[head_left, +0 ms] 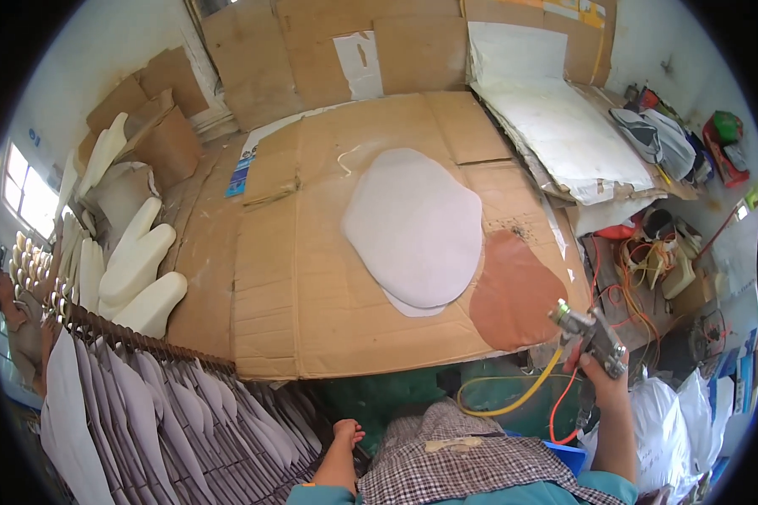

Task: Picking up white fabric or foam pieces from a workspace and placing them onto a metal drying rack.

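Note:
My right hand (605, 378) is wrapped round a metal spray gun (596, 337) at the table's near right corner. A yellow hose (541, 385) and a thin orange-red hose (556, 418) run from the gun down toward my apron. My left hand (348, 432) hangs by my left side with its fingers curled in, and nothing shows in it. In the middle of the cardboard-covered table (265, 328) lie pale lilac rounded sheets (413, 223), stacked with one edge peeking out below. A reddish-brown sheet (518, 295) of similar shape lies flat beside them, nearest the gun.
At the lower left, a rack holds many hanging lilac pieces (143, 391). Cream foam shapes (139, 273) stand beyond it, with another person (21, 324) at the far left. A white-covered board (556, 126), tangled hoses (636, 269) and white plastic bags (661, 429) are on the right.

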Available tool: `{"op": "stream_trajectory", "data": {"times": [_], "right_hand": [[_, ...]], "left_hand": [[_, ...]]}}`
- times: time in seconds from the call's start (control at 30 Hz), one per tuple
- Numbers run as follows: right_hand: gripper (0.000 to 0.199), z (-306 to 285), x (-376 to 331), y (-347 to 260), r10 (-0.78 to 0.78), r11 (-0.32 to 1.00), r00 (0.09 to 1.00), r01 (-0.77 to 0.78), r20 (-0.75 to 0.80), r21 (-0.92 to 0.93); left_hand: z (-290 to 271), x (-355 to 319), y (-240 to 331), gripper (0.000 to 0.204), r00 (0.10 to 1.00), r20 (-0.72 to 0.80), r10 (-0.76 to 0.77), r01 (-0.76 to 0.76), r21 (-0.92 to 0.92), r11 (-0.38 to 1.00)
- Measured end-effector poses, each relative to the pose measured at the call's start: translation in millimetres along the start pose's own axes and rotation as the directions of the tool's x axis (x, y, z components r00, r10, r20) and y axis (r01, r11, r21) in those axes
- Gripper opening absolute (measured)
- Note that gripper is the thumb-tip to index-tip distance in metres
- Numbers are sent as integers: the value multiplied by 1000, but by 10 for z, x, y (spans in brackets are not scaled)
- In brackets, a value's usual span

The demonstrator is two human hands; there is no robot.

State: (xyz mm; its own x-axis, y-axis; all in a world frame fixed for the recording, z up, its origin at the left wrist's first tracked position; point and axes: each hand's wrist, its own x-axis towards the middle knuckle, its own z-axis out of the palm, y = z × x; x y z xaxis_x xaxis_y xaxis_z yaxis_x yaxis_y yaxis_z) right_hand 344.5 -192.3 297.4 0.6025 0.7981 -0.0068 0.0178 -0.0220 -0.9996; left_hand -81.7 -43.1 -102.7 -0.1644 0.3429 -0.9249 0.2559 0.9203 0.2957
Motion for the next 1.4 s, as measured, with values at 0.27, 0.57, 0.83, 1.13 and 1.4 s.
{"op": "stream_trajectory", "data": {"times": [0.27, 0.57, 0.83, 1.13, 1.4], "right_hand": [[45, -173, -361, -28, 13, 998, 993, -6, 120, -56], [52, -347, -625, -143, -30, 977, 994, 6, -109, -211], [50, -52, -540, -77, 75, 994, 987, -63, 143, -86], [42, -207, -259, -15, -1, 995, 991, -13, -136, -102], [51, -632, -336, -90, 1, 994, 1000, -4, -23, -113]], "left_hand": [[-9, 1, 76, 20, 998, 2, 69, -69, 14, 997], [166, -76, 178, 20, 989, 53, 135, -136, 30, 990], [91, 33, 61, 20, 991, 38, 125, -126, 30, 992], [67, -268, 141, 19, 981, 5, 195, -194, -26, 981], [153, -766, 884, 20, 876, -5, 483, -482, -68, 873]]}}
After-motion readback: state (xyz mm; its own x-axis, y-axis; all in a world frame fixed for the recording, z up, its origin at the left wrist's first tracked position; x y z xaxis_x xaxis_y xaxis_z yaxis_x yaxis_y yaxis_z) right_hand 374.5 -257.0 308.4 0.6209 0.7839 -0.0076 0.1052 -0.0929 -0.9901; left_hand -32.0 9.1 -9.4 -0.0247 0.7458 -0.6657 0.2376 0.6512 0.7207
